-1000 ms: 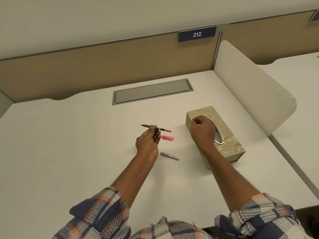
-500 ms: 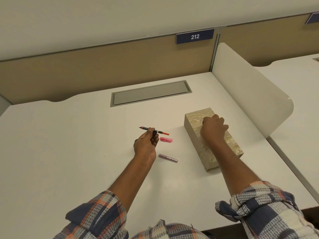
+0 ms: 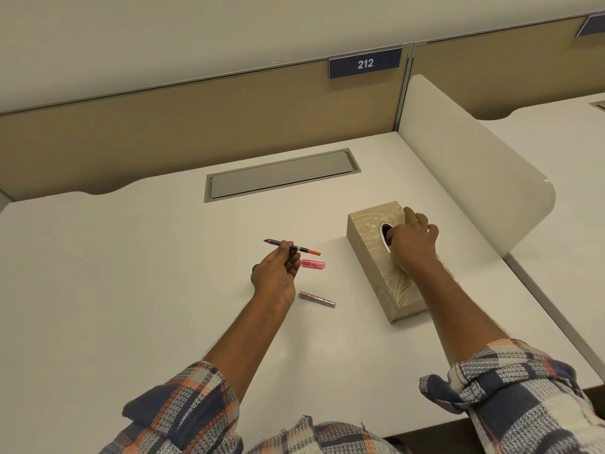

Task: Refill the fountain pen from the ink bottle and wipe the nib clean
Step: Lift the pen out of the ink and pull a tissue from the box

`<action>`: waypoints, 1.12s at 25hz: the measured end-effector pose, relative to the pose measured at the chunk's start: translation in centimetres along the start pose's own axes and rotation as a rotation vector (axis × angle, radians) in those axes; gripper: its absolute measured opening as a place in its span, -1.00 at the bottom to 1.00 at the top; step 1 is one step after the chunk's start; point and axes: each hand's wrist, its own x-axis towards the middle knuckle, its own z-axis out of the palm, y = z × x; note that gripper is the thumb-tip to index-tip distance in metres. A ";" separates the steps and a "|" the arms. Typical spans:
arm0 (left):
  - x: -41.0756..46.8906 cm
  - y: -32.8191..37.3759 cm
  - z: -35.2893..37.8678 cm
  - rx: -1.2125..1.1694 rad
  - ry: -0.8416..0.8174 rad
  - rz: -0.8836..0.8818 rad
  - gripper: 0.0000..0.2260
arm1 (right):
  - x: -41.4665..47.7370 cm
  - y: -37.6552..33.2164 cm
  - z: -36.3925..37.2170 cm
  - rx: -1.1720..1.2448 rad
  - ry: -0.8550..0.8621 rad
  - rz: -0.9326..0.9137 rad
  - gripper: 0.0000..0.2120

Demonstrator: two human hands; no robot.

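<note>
Wiping step, as I read it: one hand has the pen, the other is at the tissues.

The fountain pen (image 3: 304, 250) is pinched in the fingertips of the left hand (image 3: 276, 276), lifted off the desk (image 3: 131, 290), with its dark nib end poking out to their left and its orange end to their right. Just below the orange end lies a pink cap (image 3: 313, 264), and a purple barrel (image 3: 317, 299) sits beside the heel of that hand. The right hand (image 3: 412, 244) lies over the tissue box (image 3: 368, 232), its fingertips dipped at the opening. I can't tell whether they've caught a sheet. No ink bottle is in sight. Next, I'd say: draw one tissue free and bring it gently to the nib.
</note>
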 end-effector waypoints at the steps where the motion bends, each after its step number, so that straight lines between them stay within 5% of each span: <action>1: 0.0 -0.1 0.1 0.001 0.001 -0.003 -0.90 | 0.2 0.4 0.3 -0.012 -0.034 -0.013 -0.73; 5: 0.1 -0.2 0.2 0.000 -0.005 -0.017 -0.90 | 1.2 1.7 1.2 -0.031 -0.145 -0.053 -0.75; 13: 0.4 -0.4 0.3 0.002 -0.023 -0.036 -0.89 | 1.9 1.8 1.7 -0.270 -0.104 -0.219 -0.76; 20: 0.4 -1.0 0.4 0.004 -0.012 -0.042 -0.90 | 2.0 1.7 1.6 -0.229 -0.164 -0.219 -0.73; 23: 0.4 -0.8 0.2 0.005 -0.024 -0.035 -0.89 | 1.8 1.9 1.5 -0.124 -0.168 -0.229 -0.75; 28: 0.6 -0.6 -0.3 0.013 -0.028 -0.026 -0.87 | 3.3 3.3 1.2 0.401 -0.170 -0.182 -0.76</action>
